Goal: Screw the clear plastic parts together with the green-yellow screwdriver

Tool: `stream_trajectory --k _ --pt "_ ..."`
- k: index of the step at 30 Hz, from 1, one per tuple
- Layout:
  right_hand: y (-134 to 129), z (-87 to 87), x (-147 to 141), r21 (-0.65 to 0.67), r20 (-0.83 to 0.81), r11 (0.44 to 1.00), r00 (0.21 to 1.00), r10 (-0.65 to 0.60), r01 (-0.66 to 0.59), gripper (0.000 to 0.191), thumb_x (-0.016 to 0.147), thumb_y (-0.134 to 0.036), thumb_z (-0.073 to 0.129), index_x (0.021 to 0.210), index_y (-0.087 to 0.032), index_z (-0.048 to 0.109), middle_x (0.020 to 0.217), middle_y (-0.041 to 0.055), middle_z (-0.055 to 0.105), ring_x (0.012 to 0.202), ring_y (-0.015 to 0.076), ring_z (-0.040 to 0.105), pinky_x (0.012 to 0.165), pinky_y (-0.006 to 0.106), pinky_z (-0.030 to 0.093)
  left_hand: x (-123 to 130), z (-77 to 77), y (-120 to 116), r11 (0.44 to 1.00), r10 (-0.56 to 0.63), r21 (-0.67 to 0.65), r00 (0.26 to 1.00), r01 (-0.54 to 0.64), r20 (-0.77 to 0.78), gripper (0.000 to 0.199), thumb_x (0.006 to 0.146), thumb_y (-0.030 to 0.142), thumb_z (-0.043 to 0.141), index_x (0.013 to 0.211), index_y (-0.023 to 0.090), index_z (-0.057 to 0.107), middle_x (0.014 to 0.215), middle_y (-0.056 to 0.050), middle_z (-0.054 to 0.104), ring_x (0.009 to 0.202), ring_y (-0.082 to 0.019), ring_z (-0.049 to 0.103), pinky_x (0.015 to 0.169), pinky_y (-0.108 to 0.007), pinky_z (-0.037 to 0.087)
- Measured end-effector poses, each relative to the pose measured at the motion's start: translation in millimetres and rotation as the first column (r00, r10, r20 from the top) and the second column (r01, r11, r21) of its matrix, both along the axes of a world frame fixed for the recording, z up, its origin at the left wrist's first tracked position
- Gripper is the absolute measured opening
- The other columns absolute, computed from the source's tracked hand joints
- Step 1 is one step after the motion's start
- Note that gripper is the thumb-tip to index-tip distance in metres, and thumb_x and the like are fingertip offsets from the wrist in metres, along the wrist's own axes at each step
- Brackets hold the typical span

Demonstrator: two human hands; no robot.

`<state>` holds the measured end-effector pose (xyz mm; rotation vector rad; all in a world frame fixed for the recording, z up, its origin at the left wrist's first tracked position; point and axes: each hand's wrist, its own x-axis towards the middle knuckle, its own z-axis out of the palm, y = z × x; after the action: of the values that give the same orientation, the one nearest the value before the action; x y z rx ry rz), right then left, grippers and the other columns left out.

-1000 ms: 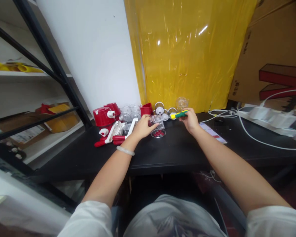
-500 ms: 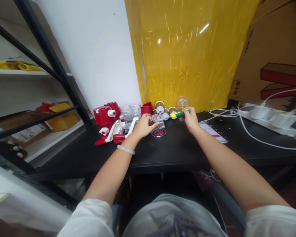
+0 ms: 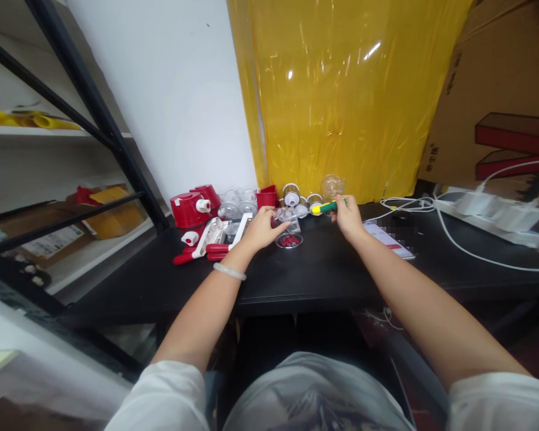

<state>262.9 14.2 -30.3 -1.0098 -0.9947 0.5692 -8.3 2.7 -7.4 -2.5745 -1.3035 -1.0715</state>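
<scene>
left hand (image 3: 266, 230): thumb and fingers clamped on clear plastic part (image 3: 293, 223), at tabletop (image 3: 296, 281) between the hands; red showing at its near, round end. right hand (image 3: 349, 218): fingers wrapped round green-yellow screwdriver (image 3: 327, 207), long axis nearly crosswise, tip leftward, toward the part.

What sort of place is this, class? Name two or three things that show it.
Probably a workbench in a small workshop or storeroom: a green-and-yellow tool in the right hand, red and white parts gathered on a black table, and shelves with a cardboard box.
</scene>
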Motion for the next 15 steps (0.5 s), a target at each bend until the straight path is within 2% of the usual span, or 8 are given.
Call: stream_trajectory --k 3,8,12,15 --pt "-1.6 1.5 -2.0 0.002 -0.040 1.000 0.999 0.030 -0.030 0.031 0.087 -0.054 0.059 0.094 -0.027 0.046 0.059 -0.0080 0.050 0.041 0.0118 0.045 0.042 0.025 0.035 -0.1 0.1 -0.1 1.000 0.000 -0.004 1.000 0.000 -0.003 0.046 0.092 0.061 0.060 0.107 0.018 0.064 0.132 -0.015 0.059 0.123 -0.030 0.061 0.112 -0.045 0.047" --pt "3.0 2.4 -3.6 0.043 -0.192 0.989 0.970 0.149 -0.143 0.028 0.083 -0.043 0.059 0.098 -0.028 0.041 0.073 -0.0078 0.052 0.047 0.0099 0.047 0.046 0.024 0.041 -0.1 0.6 -1.2 1.000 0.004 -0.008 1.000 -0.004 0.003 0.048 0.092 0.062 0.060 0.109 0.018 0.064 0.133 -0.015 0.058 0.124 -0.029 0.061 0.113 -0.045 0.046" --pt "3.6 4.1 -4.9 0.027 -0.232 0.982 0.955 0.187 -0.186 0.028 0.083 -0.043 0.058 0.095 -0.027 0.038 0.074 -0.0071 0.051 0.048 0.0105 0.049 0.049 0.026 0.045 -0.4 0.5 -1.3 1.000 0.001 -0.011 1.000 -0.001 0.009 0.046 0.092 0.062 0.060 0.108 0.019 0.064 0.133 -0.013 0.058 0.125 -0.029 0.060 0.113 -0.044 0.046" --pt "2.1 3.8 -4.0 0.003 -0.209 0.989 0.967 0.148 -0.150 0.029 0.087 -0.050 0.055 0.092 -0.028 0.038 0.068 -0.0067 0.049 0.048 0.0123 0.049 0.048 0.028 0.046 -0.5 0.2 -0.7 1.000 -0.001 -0.007 1.000 0.001 0.005 0.046 0.092 0.061 0.060 0.107 0.018 0.065 0.132 -0.014 0.058 0.123 -0.029 0.061 0.112 -0.044 0.046"
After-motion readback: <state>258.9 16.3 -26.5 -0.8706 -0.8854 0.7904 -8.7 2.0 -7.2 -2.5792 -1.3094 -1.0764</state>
